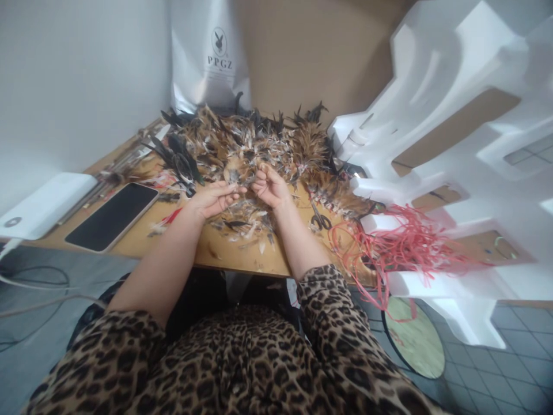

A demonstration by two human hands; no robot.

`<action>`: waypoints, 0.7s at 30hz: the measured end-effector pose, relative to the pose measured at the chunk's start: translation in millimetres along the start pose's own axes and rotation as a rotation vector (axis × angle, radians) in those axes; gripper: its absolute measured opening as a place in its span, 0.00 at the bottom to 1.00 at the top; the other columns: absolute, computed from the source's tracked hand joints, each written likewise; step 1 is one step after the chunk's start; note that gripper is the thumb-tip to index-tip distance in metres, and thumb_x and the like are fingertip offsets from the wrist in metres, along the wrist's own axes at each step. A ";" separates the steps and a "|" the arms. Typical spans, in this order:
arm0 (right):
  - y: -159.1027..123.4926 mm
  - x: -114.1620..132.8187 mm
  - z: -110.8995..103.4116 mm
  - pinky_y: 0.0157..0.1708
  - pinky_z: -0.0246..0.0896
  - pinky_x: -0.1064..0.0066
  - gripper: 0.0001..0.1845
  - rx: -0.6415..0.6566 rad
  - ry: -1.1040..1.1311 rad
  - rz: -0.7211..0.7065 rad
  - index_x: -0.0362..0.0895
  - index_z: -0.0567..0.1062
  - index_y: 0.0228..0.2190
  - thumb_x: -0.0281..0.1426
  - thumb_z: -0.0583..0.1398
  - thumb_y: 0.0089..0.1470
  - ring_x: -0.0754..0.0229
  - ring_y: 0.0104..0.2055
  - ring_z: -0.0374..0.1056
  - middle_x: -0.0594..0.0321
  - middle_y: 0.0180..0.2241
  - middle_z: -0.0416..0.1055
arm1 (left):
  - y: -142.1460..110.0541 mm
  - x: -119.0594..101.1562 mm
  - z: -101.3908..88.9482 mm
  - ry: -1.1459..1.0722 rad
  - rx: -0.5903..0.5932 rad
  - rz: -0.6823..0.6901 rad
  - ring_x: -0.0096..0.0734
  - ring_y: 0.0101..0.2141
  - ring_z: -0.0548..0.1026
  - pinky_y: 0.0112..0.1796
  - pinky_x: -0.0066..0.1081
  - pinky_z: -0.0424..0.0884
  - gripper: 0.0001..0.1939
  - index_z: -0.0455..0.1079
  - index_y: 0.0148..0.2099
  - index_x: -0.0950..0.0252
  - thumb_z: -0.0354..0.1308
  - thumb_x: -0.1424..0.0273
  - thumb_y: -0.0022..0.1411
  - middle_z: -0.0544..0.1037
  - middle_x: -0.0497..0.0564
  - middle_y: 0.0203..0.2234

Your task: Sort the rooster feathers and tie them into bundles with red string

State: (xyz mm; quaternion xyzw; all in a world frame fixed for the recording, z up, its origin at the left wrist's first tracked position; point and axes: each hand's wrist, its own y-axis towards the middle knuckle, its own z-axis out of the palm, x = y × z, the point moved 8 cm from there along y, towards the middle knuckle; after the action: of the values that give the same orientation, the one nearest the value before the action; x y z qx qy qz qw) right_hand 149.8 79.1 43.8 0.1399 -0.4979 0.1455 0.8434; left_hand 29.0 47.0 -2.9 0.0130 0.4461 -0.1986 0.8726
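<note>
Since feathers (233, 174) look so light, the left hand (216, 199) and right hand (272, 187) each seem to pinch some near the far pile (207, 138).

Two hands are present, one left hand (216, 199) and one right hand (272, 185). There is one smartphone (113, 216), one white power bank (45, 204), one pair of scissors (320, 219) and one rabbit-logo plastic bag (209, 69), all over or on one wooden table (213, 252). Feathers (254, 138) number too many to count. Red plastic ribbons (415, 242) are likewise countless, in one tangle. One black-rimmed round disc (417, 340) and at least two cables (12, 246) show.
</note>
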 end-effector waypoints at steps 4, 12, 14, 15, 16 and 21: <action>-1.1 -3.8 1.9 0.21 0.50 0.78 0.10 0.007 -0.035 0.040 0.45 0.65 0.28 0.38 0.58 0.50 0.71 0.18 0.46 0.73 0.19 0.49 | 0.9 3.2 -2.0 0.009 0.017 -0.026 0.20 0.22 0.74 0.23 0.16 0.70 0.02 0.72 0.31 0.73 0.60 0.79 0.53 0.79 0.59 0.31; -4.1 -11.0 9.4 0.20 0.46 0.77 0.11 0.051 0.042 0.122 0.45 0.65 0.29 0.39 0.59 0.48 0.71 0.18 0.42 0.73 0.18 0.47 | 1.1 4.4 0.6 -0.015 0.050 -0.047 0.20 0.21 0.74 0.24 0.17 0.70 0.02 0.73 0.31 0.73 0.60 0.79 0.53 0.79 0.59 0.30; -4.9 -12.8 9.4 0.20 0.46 0.77 0.10 0.038 0.040 0.134 0.45 0.66 0.29 0.38 0.59 0.48 0.71 0.18 0.42 0.73 0.18 0.48 | 0.6 4.6 0.8 -0.012 0.044 -0.046 0.20 0.21 0.74 0.24 0.17 0.70 0.01 0.73 0.31 0.73 0.60 0.79 0.53 0.79 0.58 0.29; -5.1 -14.1 9.1 0.20 0.47 0.77 0.10 0.027 0.036 0.144 0.45 0.66 0.29 0.38 0.59 0.48 0.71 0.17 0.42 0.73 0.18 0.48 | 0.3 4.9 0.5 -0.007 0.038 -0.046 0.20 0.21 0.74 0.23 0.17 0.70 0.01 0.73 0.31 0.73 0.60 0.79 0.52 0.79 0.58 0.28; -5.1 -15.6 8.9 0.20 0.47 0.78 0.10 0.017 0.033 0.156 0.45 0.66 0.29 0.38 0.59 0.48 0.71 0.17 0.42 0.73 0.18 0.49 | 0.2 5.3 0.2 0.000 0.031 -0.046 0.20 0.21 0.73 0.23 0.17 0.70 0.02 0.73 0.31 0.73 0.60 0.79 0.52 0.79 0.57 0.28; 0.7 -18.5 4.8 0.20 0.52 0.79 0.08 -0.049 0.083 0.157 0.45 0.67 0.31 0.37 0.57 0.51 0.71 0.19 0.52 0.71 0.21 0.61 | 1.7 3.0 -2.0 0.012 -0.020 -0.014 0.18 0.20 0.73 0.23 0.16 0.69 0.02 0.73 0.31 0.73 0.61 0.80 0.51 0.78 0.55 0.25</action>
State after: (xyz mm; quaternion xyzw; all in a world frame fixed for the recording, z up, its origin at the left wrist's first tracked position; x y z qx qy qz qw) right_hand 137.2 75.9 29.7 0.0735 -0.4755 0.2048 0.8524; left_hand 29.6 47.9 -6.7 0.0022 0.4533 -0.2002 0.8686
